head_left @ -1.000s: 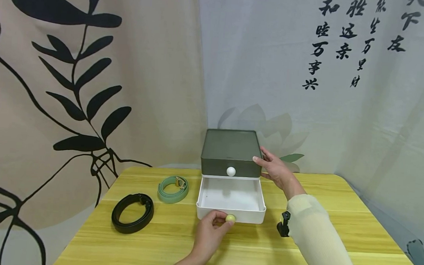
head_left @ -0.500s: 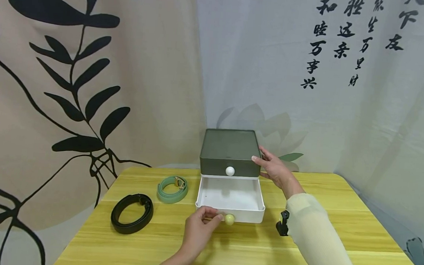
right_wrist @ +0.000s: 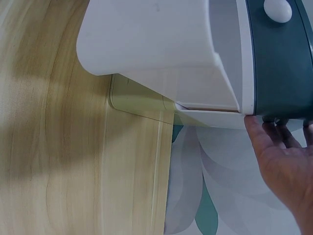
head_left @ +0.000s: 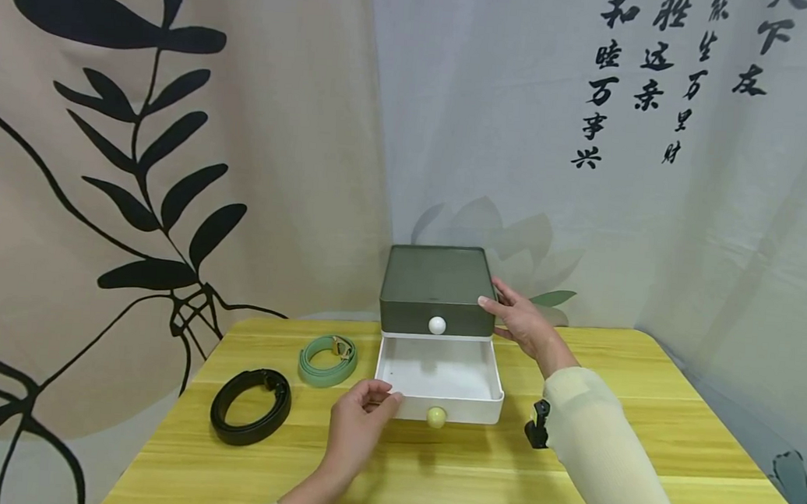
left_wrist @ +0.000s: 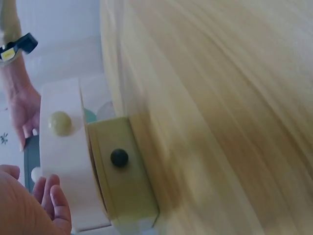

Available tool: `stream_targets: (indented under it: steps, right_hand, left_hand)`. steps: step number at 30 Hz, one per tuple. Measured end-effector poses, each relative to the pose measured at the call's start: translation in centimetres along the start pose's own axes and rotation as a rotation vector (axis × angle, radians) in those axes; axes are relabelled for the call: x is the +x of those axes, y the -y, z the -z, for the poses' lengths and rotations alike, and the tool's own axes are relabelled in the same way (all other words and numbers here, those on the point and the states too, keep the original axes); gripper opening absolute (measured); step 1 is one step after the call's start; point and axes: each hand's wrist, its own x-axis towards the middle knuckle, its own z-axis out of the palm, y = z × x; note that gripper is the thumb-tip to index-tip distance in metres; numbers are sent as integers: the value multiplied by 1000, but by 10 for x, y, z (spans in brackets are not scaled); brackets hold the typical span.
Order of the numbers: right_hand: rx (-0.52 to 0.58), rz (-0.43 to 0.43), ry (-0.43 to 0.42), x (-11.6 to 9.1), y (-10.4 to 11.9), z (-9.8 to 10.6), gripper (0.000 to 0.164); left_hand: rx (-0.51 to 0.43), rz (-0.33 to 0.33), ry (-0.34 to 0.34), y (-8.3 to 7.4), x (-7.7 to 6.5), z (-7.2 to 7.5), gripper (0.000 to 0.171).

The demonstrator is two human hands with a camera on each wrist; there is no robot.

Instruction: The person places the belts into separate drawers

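A small desktop drawer unit (head_left: 438, 278) stands at the table's back, with a dark green top tier and a white knob (head_left: 436, 325). Its white middle drawer (head_left: 470, 411) is pulled out and bare inside, and has a yellow-green knob (head_left: 437, 417). Below, a yellowish lower drawer (left_wrist: 122, 191) with a dark knob is pushed in. My left hand (head_left: 356, 420), fingers loosely bent and holding nothing, is at the white drawer's front left corner. With extended fingers, my right hand (head_left: 526, 327) rests against the green tier's right side, thumb at its front corner.
Left of the unit lie a rolled green belt (head_left: 311, 373) with a gold buckle and, nearer, a rolled black belt (head_left: 221, 420). A printed cloth (head_left: 300, 120) hangs behind the wooden table (head_left: 471, 491). A black wrist device (head_left: 539, 425) sits on the right sleeve.
The left hand has let go of the yellow-green knob and moved left along the drawer front to its corner. The drawer stays pulled out; the right hand keeps its place.
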Motion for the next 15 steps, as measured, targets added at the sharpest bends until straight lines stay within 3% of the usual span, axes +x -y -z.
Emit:
stream_targets:
  steps: [15]
  right_hand:
    - [-19,6,-3,0,0,0,78]
  left_hand:
    - [14,13,-84,-2,14,27,22]
